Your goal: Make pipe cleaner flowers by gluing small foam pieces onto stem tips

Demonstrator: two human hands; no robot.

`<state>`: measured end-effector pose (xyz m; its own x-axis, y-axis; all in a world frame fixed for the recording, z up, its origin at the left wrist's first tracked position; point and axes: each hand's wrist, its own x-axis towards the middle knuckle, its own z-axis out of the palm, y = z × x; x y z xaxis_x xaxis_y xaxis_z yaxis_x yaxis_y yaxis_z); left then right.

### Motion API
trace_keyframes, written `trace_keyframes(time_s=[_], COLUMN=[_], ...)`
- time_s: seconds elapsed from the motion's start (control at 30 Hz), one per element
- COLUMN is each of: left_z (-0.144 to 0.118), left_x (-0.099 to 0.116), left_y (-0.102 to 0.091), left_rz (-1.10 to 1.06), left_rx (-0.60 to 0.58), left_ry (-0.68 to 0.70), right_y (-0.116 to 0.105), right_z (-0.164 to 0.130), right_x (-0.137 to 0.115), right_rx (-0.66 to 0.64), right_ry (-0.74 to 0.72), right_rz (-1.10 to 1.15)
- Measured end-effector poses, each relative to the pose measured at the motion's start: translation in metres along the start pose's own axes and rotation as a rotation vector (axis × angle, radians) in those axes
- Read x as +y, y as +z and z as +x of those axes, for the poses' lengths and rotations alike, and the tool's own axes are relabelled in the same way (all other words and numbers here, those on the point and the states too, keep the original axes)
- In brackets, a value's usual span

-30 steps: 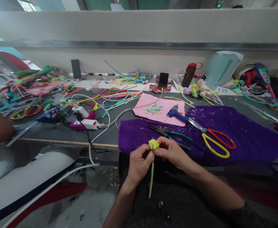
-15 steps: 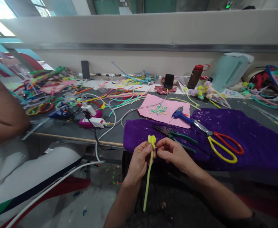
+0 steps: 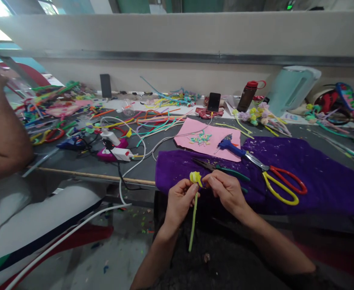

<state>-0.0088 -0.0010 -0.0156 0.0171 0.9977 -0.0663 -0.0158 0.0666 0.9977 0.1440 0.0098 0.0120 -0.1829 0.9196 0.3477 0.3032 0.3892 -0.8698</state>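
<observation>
My left hand [image 3: 181, 199] pinches a yellow pipe-cleaner flower [image 3: 195, 177] just under its bloom. Its light green stem [image 3: 192, 229] hangs down below the fingers over my dark lap. Close at the bloom's right side, my right hand [image 3: 226, 191] has thumb and fingers pressed together; whatever lies between those fingertips is too small to make out. Behind my right hand, pliers with green handles [image 3: 235, 172] lie partly covered on a purple cloth [image 3: 285, 151]. Large scissors [image 3: 257, 161] with one red and one yellow handle rest to the right.
Small cut pieces and a blue glue gun [image 3: 231, 148] lie on a pink sheet [image 3: 184, 133]. White cables run to a power strip [image 3: 119, 154] at left. Loose pipe cleaners [image 3: 161, 121], a bottle [image 3: 247, 96] and a pitcher [image 3: 294, 90] stand farther back. Another person's arm [image 3: 6, 129] is at far left.
The flower has turned, and its stem now hangs more upright. My right fingers have moved slightly up and right, a little away from the stem. The view has shifted slightly.
</observation>
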Motion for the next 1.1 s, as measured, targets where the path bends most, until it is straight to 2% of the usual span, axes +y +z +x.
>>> trace_keyframes(time_s=[0.13, 0.27, 0.47, 0.6, 0.77, 0.9, 1.1], left_z=[0.000, -0.001, -0.002, -0.001, 0.000, -0.001, 0.000], left_x=[0.000, -0.003, -0.002, -0.001, -0.001, 0.000, -0.003], left_y=[0.000, -0.001, 0.000, 0.001, 0.003, 0.004, 0.005], left_rz=[0.102, 0.197, 0.227, 0.173, 0.086, 0.075, 0.094], left_rx=[0.030, 0.044, 0.029, 0.023, 0.018, 0.020, 0.027], left_ry=[0.071, 0.140, 0.161, 0.133, 0.064, 0.053, 0.080], right_y=[0.002, 0.006, 0.007, 0.008, 0.014, 0.023, 0.030], right_z=[0.001, 0.002, 0.003, 0.004, 0.002, -0.001, -0.002], right_x=[0.001, 0.004, 0.004, 0.004, 0.007, 0.008, 0.010], right_rx=[0.010, 0.005, 0.012, 0.009, 0.041, 0.139, 0.225], right_ry=[-0.030, 0.009, 0.062, 0.169, 0.367, 0.358, 0.316], right_rz=[-0.083, -0.100, -0.089, 0.039, 0.411, 0.541, 0.538])
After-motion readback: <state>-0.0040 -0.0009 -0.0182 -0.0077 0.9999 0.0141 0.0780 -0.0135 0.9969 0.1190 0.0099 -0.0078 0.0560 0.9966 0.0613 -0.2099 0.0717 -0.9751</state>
